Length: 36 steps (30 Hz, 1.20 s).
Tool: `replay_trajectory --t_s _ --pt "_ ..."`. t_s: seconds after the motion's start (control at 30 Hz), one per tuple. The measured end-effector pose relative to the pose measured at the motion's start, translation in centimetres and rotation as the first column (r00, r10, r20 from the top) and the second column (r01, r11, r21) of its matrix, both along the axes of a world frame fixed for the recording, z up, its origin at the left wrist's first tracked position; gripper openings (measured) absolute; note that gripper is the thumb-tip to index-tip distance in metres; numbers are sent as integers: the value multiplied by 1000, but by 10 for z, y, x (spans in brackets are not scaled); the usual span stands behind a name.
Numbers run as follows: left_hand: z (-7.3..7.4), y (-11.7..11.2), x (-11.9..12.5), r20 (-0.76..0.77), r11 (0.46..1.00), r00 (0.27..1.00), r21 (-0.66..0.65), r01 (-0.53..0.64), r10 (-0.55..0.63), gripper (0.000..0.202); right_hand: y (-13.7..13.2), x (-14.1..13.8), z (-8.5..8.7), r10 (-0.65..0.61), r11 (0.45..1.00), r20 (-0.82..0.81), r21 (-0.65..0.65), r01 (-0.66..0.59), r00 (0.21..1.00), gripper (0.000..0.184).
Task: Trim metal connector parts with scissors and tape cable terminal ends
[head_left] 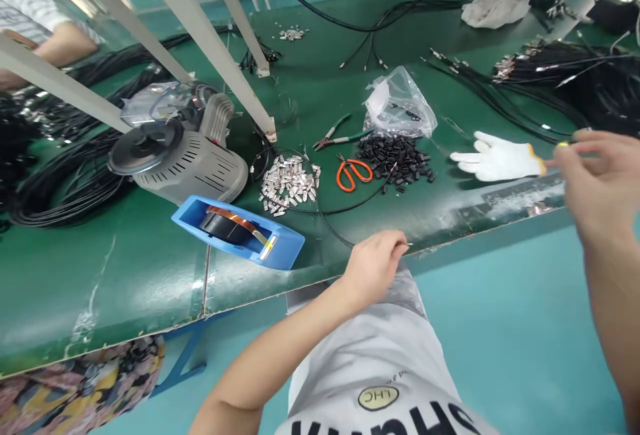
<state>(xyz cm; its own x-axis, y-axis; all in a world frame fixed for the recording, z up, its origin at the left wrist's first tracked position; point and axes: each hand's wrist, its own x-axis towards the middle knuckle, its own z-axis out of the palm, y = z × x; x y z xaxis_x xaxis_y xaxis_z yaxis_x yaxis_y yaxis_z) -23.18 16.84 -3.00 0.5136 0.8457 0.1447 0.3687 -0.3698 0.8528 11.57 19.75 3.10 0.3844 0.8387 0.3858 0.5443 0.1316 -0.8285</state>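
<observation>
Black cable (336, 233), thin and smooth, loops over the green counter (150, 268) to its near edge, the end pinched in the fingers of the left hand (375, 265), which hide part of it. The right hand (603, 182) is blurred, fingers bent; whether they grip anything, I cannot tell. Beyond lie a glossy blue tape dispenser (287, 245), a white knitted glove (500, 157), shiny metal pieces (290, 183) and small black pieces (395, 160) beside a crumpled clear bag (400, 105). Farther, a dark cable bundle (595, 88) is cut off at right.
</observation>
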Motion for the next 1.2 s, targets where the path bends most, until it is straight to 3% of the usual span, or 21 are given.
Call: replay_trajectory --t_s 0.03,0.07,0.17,0.23,0.3,0.4,0.57,0.77,0.93,1.13,1.2 --pt "12 -2 -8 142 989 988 -141 -41 61 14 -7 -18 -4 -104 994 13 20 104 994 9" --pt "23 -4 -15 268 953 953 -298 -55 138 15 -13 -37 -8 -42 998 -2 -54 41 999 11" --pt "49 -12 -37 469 748 820 -660 78 328 24 -29 -97 -20 185 957 -78 -214 -198 980 15" --pt "52 -19 -48 498 640 762 -755 145 415 26 -36 -133 -26 380 858 -169 -302 -415 909 16" --pt "47 -24 -57 488 592 720 -795 134 493 26 -41 -163 -30 527 727 -260 -356 -587 809 15" --pt "32 -29 -68 472 576 661 -814 72 584 27 -41 -196 -30 648 573 -319 -393 -719 691 15" --pt "21 -32 -78 445 570 638 -821 12 628 28 -35 -219 -29 725 492 -284 -423 -761 627 16" --pt "15 -30 -76 500 622 657 -781 60 564 32 -32 -220 -24 771 477 -213 -431 -766 601 11" --pt "10 -26 -70 542 624 617 -775 104 570 28 -29 -217 -23 787 493 -161 -416 -764 596 11" --pt "9 -18 -72 504 601 667 -792 103 549 30 -27 -210 -23 788 514 -137 -390 -764 600 9" --pt "12 -16 -72 492 616 686 -783 80 536 27 -28 -207 -22 783 528 -121 -390 -754 610 7"
